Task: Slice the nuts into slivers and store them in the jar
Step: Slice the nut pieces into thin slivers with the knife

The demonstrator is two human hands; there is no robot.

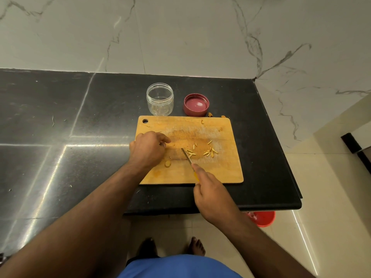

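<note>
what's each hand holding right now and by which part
The right hand grips a small metal-bladed knife by its yellow handle. The left hand rests curled on the wooden cutting board; whether it pinches a nut cannot be told.

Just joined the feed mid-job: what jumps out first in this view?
The wooden cutting board on the black counter draws the eye, with pale nut slivers scattered mid-board. The right hand grips a yellow-handled knife with its blade on the board, while the left hand rests curled beside it. Behind the board stand a clear jar, apparently empty, and its red lid, upturned.
</note>
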